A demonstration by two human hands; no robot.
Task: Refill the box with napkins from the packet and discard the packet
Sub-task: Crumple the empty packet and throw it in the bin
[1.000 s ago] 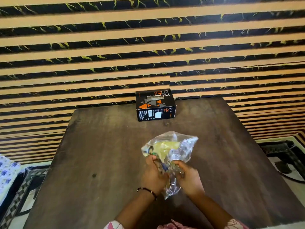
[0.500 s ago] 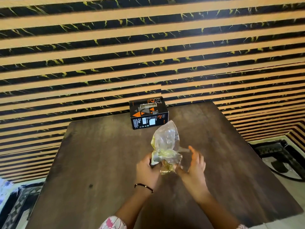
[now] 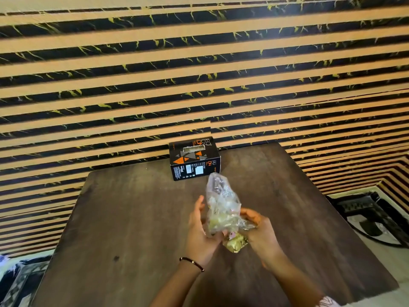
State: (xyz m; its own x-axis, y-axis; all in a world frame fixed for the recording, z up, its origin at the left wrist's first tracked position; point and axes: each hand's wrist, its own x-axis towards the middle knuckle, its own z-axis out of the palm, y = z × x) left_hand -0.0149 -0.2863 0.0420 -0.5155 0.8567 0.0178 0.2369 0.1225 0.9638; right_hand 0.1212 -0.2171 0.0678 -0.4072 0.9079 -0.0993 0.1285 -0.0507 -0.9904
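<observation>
A crumpled clear plastic packet (image 3: 221,204) with yellow-gold print stands upright between my hands over the middle of the dark wooden table (image 3: 124,218). My left hand (image 3: 200,231) cups its lower left side, fingers loosely spread. My right hand (image 3: 259,229) pinches the packet's lower right part, near the gold crumpled end. A black napkin box (image 3: 193,160) with orange triangles and a slot in its top sits at the table's far edge, beyond the packet. Whether napkins are inside the box is hidden.
A striped tan-and-black wall rises right behind the table's far edge. Dark ornate furniture (image 3: 371,213) stands on the floor to the right. Patterned floor and cloth show at the lower left.
The packet has been squeezed from a wide spread shape into a tall narrow one. My right hand opened briefly and has closed on it again; the view has tilted up slightly.
</observation>
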